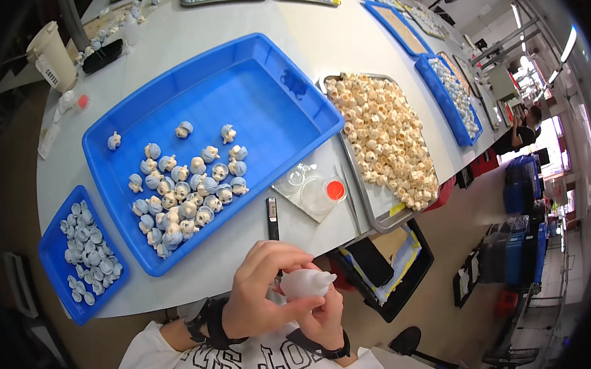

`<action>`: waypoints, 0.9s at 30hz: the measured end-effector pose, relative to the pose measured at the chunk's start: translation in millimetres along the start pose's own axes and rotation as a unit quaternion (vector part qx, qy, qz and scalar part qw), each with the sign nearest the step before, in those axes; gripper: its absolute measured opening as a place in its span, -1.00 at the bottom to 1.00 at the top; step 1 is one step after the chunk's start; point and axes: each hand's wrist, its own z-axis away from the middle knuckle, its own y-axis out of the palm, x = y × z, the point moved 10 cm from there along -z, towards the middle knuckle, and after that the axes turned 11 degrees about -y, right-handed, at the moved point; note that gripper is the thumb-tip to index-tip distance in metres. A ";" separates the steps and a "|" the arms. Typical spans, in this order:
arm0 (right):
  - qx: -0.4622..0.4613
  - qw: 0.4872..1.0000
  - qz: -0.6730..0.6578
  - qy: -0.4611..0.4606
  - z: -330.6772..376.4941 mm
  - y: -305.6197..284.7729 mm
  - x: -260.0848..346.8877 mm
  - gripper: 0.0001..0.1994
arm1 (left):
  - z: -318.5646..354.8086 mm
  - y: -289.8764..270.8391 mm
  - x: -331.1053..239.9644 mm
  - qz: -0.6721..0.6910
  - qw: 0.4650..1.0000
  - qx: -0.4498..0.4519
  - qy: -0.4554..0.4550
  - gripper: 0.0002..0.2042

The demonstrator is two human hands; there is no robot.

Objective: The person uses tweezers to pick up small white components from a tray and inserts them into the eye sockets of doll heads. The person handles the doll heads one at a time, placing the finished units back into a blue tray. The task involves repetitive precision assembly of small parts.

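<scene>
Along a long grey workbench [185, 35] crowded with blue trays [249, 86] in a workshop, the left hand [258, 291] and right hand [324, 314] together pinch a small white figurine [306, 282] near its edge.

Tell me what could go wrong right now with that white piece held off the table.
1. Both hands, left hand and right hand, hold the small white figure past the table edge; a slip would likely send it to the floor.
2. The red paint dish sits open near that edge, so a reaching sleeve could smear or tip it.
</scene>
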 end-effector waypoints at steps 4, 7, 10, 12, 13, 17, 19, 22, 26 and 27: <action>-0.010 1.000 0.022 0.010 -4.3 3.2 5.4 -0.47 | -1.2 -0.5 3.1 -0.013 0.999 0.004 0.036 -0.58; 0.013 0.989 0.132 -0.066 -13.7 3.8 17.6 -0.47 | -6.8 1.7 12.2 0.035 0.997 0.013 -0.067 -0.58; 0.026 0.985 0.163 -0.054 -12.4 2.9 13.4 -0.47 | -14.6 11.0 2.4 -0.064 0.996 0.057 0.006 -0.59; 0.059 0.981 0.181 -0.031 -15.7 5.4 10.1 -0.46 | -12.3 11.2 8.7 -0.045 0.997 0.068 -0.006 -0.60; 0.076 0.979 0.189 -0.020 -16.6 5.6 8.0 -0.46 | -10.7 11.2 11.9 -0.035 0.997 0.073 -0.013 -0.61; 0.146 0.971 0.175 -0.077 -22.1 6.3 13.7 -0.53 | -4.8 5.1 19.0 -0.001 0.994 0.097 -0.041 -0.63; 0.131 0.977 0.131 -0.107 -34.8 -10.1 17.2 -0.59 | 0.3 2.3 25.9 0.044 0.992 0.108 -0.056 -0.64; 0.097 0.959 0.259 -0.069 -47.6 -28.7 0.4 -0.64 | 11.8 1.5 32.7 0.095 0.980 0.142 -0.099 -0.63; 0.275 0.853 0.416 -0.152 -61.1 21.9 -7.8 -0.60 | 18.7 -0.7 28.9 0.105 0.971 0.193 -0.093 -0.59; 0.290 0.843 0.425 -0.157 -61.8 28.0 -10.8 -0.60 | 19.5 -3.0 29.2 0.109 0.971 0.193 -0.094 -0.58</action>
